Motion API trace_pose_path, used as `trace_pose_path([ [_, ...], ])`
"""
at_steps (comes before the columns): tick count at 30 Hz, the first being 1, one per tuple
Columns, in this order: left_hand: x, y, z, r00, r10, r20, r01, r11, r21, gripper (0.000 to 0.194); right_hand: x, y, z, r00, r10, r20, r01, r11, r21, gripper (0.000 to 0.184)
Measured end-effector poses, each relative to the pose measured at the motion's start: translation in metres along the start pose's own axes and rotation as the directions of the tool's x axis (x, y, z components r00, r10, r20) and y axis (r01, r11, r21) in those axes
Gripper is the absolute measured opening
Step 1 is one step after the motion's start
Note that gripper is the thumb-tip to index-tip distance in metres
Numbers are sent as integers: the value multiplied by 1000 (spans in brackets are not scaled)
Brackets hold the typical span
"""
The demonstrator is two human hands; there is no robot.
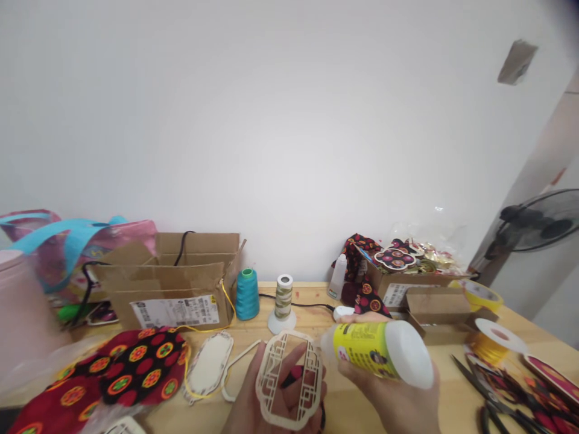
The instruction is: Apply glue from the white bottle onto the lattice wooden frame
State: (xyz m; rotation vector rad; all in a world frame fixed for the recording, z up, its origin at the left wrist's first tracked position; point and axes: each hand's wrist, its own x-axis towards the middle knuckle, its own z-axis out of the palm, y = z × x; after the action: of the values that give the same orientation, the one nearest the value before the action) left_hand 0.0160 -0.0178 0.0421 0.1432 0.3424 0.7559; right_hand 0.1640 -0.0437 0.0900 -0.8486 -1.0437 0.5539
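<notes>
In the head view, our left grip (289, 401) is at the bottom centre, closed on a pale openwork panel (318, 377); the panel lies in front of the palm, the fingers behind it showing through its cut-outs and the thumb along its left edge. Just to the right, our right grip (384, 392) is wrapped around the body of a yellow-labelled bottle (362, 346), which lies tilted sideways, its broad white base to the right and its narrower end towards the panel's right edge; we cannot tell whether they touch. Left of the panel, a scallop-edged oval plate (208, 364) rests on the wooden counter (344, 416), with patterned fabric (147, 367) at lower left. Behind stand a teal thread spool (247, 295) and a mottled green-and-white one (284, 298). Black scissors (486, 395) lie at lower right.
</notes>
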Motion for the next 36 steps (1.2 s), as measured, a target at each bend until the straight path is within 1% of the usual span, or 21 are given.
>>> trace_pose_path([
  [3,2,-1,-1,1000,-6,15,6,1000,18,42,1,-1,1,1000,-27,3,27,999,-19,34],
  [6,0,0,1,1000,6,5,-6,1000,-6,49,1,-3,3,1000,8,-15,-8,1000,-20,35],
  [8,-1,2,3,1000,13,-22,-14,1000,-24,52,0,-4,3,999,25,-20,-26,999,-30,36],
  [11,-4,3,7,998,21,-53,-23,999,-28,48,-1,-2,1,998,42,-46,-44,998,-47,38],
  [15,-6,4,10,999,34,-39,-35,999,-15,49,-1,0,-2,998,51,-49,-52,998,-36,43],
  [19,-7,5,10,998,43,-48,-43,999,8,44,-2,0,-3,998,43,-45,-47,995,-90,41],
  [23,-7,6,8,998,40,-56,-40,999,5,44,-2,0,-5,1000,11,-20,-14,987,-159,42],
  [26,-7,6,6,998,45,-31,-46,999,-18,44,-2,-1,-4,1000,12,7,-11,993,-118,40],
  [30,-5,5,5,998,61,-17,-62,998,-21,45,-2,-2,-1,1000,-10,4,11,996,-86,36],
  [33,-5,6,5,997,70,-32,-70,997,-19,48,-3,-2,0,999,17,43,-15,998,-56,38],
  [36,-6,6,8,995,73,-64,-75,997,-30,49,-4,-2,0,996,57,65,-52,996,-78,40],
])
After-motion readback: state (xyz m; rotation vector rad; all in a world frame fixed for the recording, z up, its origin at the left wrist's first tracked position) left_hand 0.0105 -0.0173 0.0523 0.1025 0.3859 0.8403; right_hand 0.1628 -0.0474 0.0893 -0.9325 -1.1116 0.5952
